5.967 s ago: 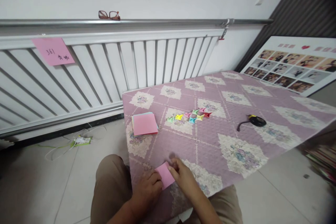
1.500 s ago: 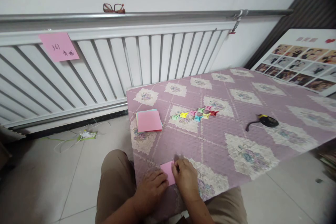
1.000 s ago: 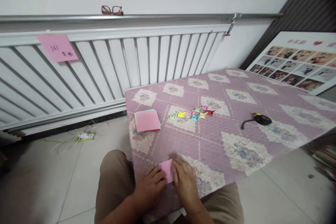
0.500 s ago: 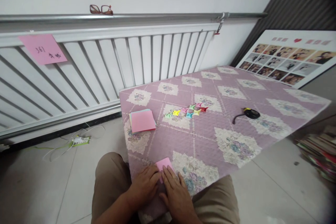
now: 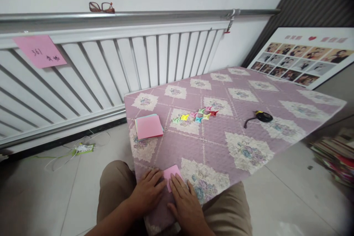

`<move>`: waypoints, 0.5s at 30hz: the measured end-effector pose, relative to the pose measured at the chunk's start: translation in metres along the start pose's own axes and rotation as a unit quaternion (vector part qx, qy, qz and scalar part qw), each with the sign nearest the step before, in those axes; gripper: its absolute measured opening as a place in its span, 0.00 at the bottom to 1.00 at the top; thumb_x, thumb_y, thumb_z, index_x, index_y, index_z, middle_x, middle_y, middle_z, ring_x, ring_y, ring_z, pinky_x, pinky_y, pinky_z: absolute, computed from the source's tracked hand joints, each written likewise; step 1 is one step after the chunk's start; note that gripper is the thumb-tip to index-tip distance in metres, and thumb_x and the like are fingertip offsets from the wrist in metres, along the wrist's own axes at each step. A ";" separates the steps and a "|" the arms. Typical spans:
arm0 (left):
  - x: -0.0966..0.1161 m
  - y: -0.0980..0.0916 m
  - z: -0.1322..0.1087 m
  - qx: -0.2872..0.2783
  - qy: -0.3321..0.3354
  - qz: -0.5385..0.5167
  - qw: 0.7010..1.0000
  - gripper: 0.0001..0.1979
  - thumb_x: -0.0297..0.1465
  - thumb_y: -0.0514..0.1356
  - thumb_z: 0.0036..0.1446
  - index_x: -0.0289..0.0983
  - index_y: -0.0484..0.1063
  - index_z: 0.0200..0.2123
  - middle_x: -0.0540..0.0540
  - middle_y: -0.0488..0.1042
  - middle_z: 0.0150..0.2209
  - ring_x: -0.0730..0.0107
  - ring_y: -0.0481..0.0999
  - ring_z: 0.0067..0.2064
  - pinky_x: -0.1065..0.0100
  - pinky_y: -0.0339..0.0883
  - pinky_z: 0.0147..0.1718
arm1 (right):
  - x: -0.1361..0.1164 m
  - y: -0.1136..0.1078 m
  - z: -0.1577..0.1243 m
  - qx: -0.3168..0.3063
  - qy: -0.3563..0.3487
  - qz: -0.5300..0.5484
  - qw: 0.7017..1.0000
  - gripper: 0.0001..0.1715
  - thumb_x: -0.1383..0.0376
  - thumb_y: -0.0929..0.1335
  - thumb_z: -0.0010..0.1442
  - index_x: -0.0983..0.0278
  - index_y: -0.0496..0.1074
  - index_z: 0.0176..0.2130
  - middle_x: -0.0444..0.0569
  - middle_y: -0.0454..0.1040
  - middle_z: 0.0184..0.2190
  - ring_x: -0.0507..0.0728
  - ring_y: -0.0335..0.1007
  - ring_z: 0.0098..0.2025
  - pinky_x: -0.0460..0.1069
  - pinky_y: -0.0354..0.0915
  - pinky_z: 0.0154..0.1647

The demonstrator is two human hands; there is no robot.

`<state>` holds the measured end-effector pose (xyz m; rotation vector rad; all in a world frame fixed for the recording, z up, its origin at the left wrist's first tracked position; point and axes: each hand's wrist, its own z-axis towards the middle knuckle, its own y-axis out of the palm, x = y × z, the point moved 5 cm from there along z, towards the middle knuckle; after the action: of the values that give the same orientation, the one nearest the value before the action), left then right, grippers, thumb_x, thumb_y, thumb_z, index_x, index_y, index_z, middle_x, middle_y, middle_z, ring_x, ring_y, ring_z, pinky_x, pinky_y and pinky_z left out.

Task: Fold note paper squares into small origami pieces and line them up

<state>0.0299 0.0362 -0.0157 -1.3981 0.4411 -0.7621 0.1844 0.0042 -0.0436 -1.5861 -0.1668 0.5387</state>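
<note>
A folded piece of pink paper [image 5: 170, 173] lies flat near the table's front corner, partly covered by fingers. My right hand [image 5: 183, 196] rests on it with fingers stretched out, pressing its lower right part. At its left edge lies my left hand [image 5: 151, 188], fingers extended on the cloth, the fingertips close to or touching the paper. Beyond the hands, to the left, sits a stack of square coloured paper [image 5: 149, 127] with a pink sheet on top. Several small folded paper figures [image 5: 198, 119] in different colours stand in two rows mid-table.
A purple flowered cloth covers the table [image 5: 190, 147]. On its right lies a black and yellow object with a short strap [image 5: 264, 117]. A photo board [image 5: 312, 81] leans at the far right end. A white radiator [image 5: 143, 59] runs behind; a power strip [image 5: 83, 148] lies on the floor.
My left hand has shifted slightly left and up, baring more of the paper's left edge. The right hand stays on the paper. The view has moved a little.
</note>
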 end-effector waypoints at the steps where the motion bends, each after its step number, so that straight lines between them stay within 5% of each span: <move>1: 0.000 0.000 0.000 0.002 0.003 0.001 1.000 0.19 0.33 0.54 0.61 0.45 0.63 0.56 0.47 0.63 0.59 0.58 0.57 0.61 0.57 0.51 0.58 | 0.000 0.000 0.000 -0.002 0.000 0.000 1.000 0.36 0.58 0.64 0.59 0.57 0.52 0.64 0.46 0.53 0.65 0.61 0.46 0.66 0.59 0.42 0.63; 15: -0.001 0.006 -0.002 0.000 0.022 0.019 1.000 0.22 0.33 0.54 0.63 0.49 0.59 0.60 0.48 0.60 0.61 0.57 0.56 0.61 0.55 0.51 0.58 | 0.000 0.000 -0.002 0.045 -0.015 -0.012 0.999 0.35 0.60 0.63 0.60 0.58 0.51 0.64 0.46 0.55 0.64 0.59 0.47 0.65 0.58 0.38 0.63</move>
<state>0.0287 0.0351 -0.0219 -1.3717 0.5006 -0.7618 0.1851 0.0025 -0.0432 -1.4884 -0.1808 0.5442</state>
